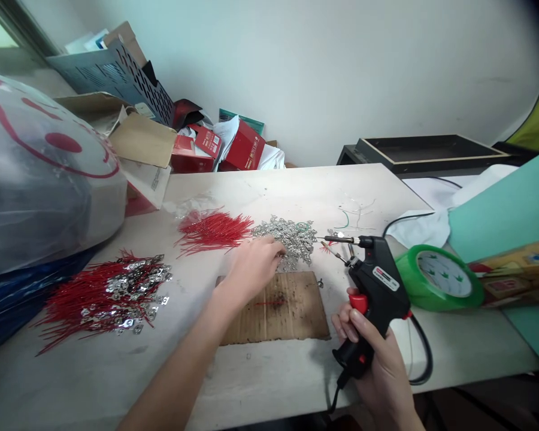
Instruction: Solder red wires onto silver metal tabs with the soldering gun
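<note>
1. White work surface carries everything, heaps spread across the middle
2. Left heap: red wires already joined to silver metal tabs, a sizeable batch
3. Scorched cardboard piece lies bare in front, just below left hand
4. Loose red wires, no tabs visible on them, a large bunch left
5. Loose silver tabs, large heap, unjoined
6. Right hand wraps the grip of a black soldering gun, finger at red trigger
7. Left hand curled on tabs' edge, pinch cannot be told
</note>
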Action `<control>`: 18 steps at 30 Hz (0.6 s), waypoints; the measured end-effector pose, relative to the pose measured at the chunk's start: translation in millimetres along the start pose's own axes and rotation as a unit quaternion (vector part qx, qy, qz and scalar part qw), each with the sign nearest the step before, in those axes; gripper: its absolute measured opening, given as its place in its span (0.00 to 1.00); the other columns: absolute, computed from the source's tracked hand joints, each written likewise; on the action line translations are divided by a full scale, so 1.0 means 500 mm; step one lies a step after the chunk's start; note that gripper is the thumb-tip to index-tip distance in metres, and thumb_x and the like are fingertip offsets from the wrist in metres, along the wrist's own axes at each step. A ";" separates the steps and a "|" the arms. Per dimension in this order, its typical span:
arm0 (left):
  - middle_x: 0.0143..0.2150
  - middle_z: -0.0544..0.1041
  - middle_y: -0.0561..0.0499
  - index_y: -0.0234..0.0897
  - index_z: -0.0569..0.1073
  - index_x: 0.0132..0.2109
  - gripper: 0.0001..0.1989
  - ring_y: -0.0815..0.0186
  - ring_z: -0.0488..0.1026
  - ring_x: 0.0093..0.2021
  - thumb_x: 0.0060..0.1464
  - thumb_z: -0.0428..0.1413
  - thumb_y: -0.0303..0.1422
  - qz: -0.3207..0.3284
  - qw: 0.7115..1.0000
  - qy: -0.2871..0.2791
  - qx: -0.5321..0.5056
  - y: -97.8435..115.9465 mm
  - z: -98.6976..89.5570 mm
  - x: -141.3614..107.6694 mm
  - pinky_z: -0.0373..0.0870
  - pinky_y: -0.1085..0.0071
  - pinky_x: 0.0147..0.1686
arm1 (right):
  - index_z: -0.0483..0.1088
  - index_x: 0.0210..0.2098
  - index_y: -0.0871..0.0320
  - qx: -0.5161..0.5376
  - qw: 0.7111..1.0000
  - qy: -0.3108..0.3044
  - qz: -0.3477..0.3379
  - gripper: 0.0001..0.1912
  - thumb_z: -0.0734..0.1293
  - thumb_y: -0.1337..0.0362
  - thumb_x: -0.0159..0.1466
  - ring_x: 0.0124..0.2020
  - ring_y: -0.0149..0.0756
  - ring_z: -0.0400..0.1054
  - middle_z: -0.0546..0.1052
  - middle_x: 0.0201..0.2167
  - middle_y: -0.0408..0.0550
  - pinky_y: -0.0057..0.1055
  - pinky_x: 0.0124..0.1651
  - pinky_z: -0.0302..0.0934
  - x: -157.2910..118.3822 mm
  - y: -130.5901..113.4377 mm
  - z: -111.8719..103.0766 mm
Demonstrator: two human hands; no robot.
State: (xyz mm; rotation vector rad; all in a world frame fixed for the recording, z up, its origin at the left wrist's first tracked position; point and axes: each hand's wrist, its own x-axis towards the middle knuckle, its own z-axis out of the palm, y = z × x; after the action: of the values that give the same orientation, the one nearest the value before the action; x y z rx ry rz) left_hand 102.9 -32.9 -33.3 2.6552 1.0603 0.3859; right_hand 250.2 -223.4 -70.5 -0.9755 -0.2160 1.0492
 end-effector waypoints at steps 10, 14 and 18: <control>0.42 0.83 0.53 0.40 0.80 0.43 0.05 0.62 0.78 0.45 0.64 0.59 0.28 -0.003 0.992 0.038 -0.120 -0.021 0.005 -0.002 0.72 0.63 0.47 | 0.71 0.55 0.50 0.003 1.000 0.015 0.011 0.25 0.77 0.64 0.60 0.28 0.26 0.59 0.70 0.30 0.42 0.23 0.32 0.62 -0.003 -0.005 0.001; 0.40 0.83 0.56 0.41 0.79 0.42 0.02 0.67 0.79 0.41 0.61 0.63 0.31 -0.037 0.979 0.067 -0.189 -0.013 -0.024 -0.017 0.73 0.69 0.42 | 0.72 0.54 0.50 0.005 1.000 0.013 0.009 0.23 0.77 0.65 0.61 0.27 0.25 0.58 0.69 0.30 0.42 0.22 0.33 0.62 -0.003 -0.004 0.001; 0.39 0.83 0.56 0.42 0.78 0.43 0.07 0.68 0.80 0.40 0.58 0.66 0.33 -0.068 0.934 0.022 -0.349 0.013 -0.040 -0.063 0.76 0.72 0.40 | 0.72 0.54 0.51 0.003 1.000 0.005 0.003 0.22 0.76 0.65 0.62 0.27 0.25 0.58 0.69 0.29 0.42 0.22 0.32 0.61 -0.003 -0.004 0.003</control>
State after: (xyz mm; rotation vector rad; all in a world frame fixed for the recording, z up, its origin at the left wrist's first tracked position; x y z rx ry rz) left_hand 78.1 -56.7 -17.2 1.9397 0.8922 0.6520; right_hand 250.0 -223.8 -67.5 -0.9762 -0.2009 1.0489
